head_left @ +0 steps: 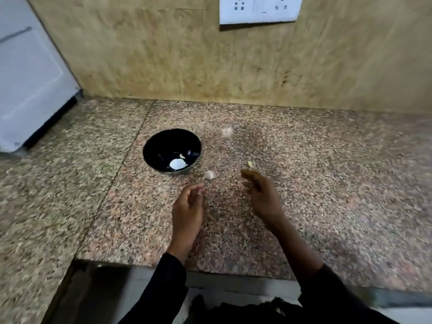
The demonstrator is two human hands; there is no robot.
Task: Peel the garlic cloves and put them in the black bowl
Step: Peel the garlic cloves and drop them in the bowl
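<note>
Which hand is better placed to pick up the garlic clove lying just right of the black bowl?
Left hand: its open fingertips are just below the garlic clove. The right hand is farther right, nearer a small yellowish piece.

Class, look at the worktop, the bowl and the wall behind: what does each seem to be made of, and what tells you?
Worktop: polished granite, judging by its pink, grey and black speckle.
Bowl: glossy black, probably glazed ceramic or plastic; a bright reflection shows inside.
Wall: beige mottled stone or laminate, matte; blur leaves it open.
</note>
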